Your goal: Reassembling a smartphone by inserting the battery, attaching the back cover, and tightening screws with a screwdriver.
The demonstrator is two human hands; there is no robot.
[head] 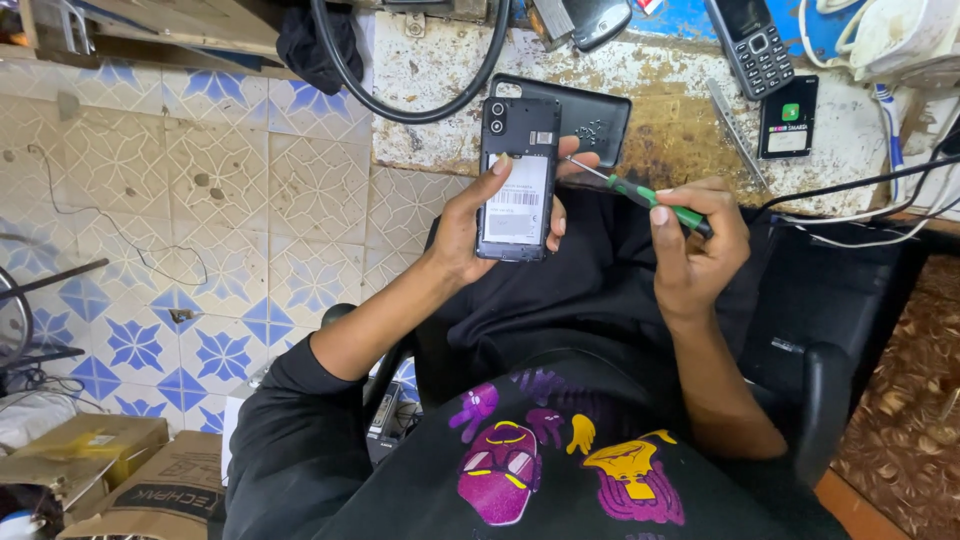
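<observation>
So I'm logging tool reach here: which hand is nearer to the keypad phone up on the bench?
Right. The right hand, holding the green screwdriver, sits almost directly below the keypad phone. The left hand, holding the opened smartphone, is farther off to the left.

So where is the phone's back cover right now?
In the head view the back cover lies on the worn bench edge, just behind the opened phone that the left hand holds up, under the black cable loop.
</observation>
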